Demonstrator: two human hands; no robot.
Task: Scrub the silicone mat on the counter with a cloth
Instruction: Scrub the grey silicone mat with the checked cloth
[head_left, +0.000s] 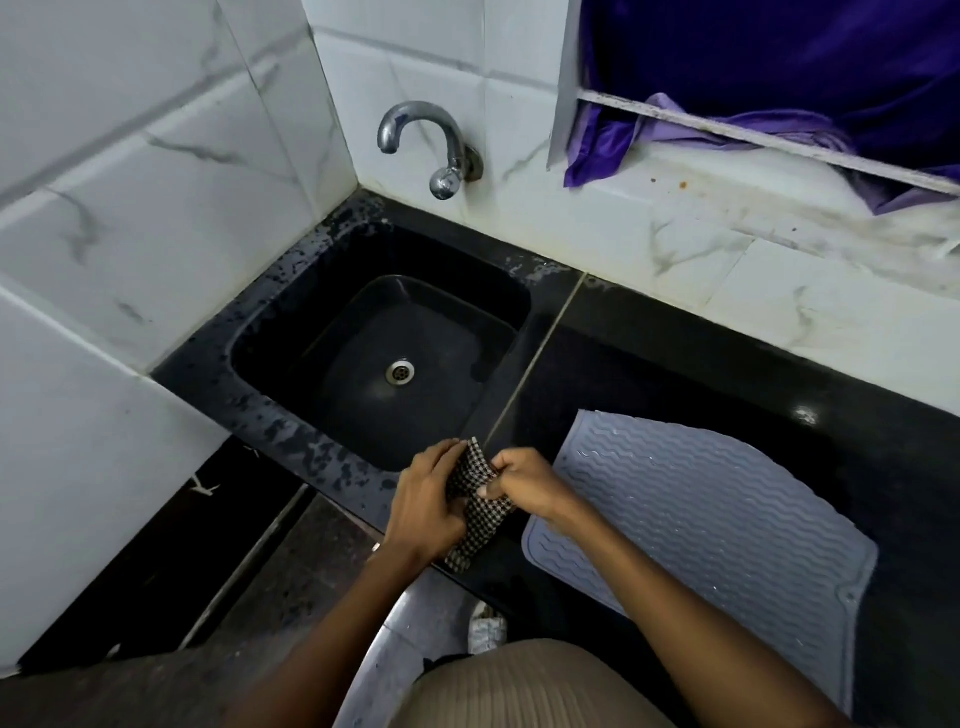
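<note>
A grey silicone mat (717, 519) with a wavy ribbed surface lies flat on the black counter (675, 353), right of the sink. A black-and-white checked cloth (475, 512) is bunched between both hands at the counter's front edge, just left of the mat. My left hand (423, 506) grips the cloth from the left. My right hand (524, 480) pinches its upper part from the right, with the forearm crossing the mat's near left corner. The cloth is not touching the mat.
A black sink (291, 332) with a steel drain is set into the counter at left, its rim spotted with water. A chrome tap (431, 145) juts from the white tiled wall above it. Purple fabric (779, 67) hangs over the ledge at back right.
</note>
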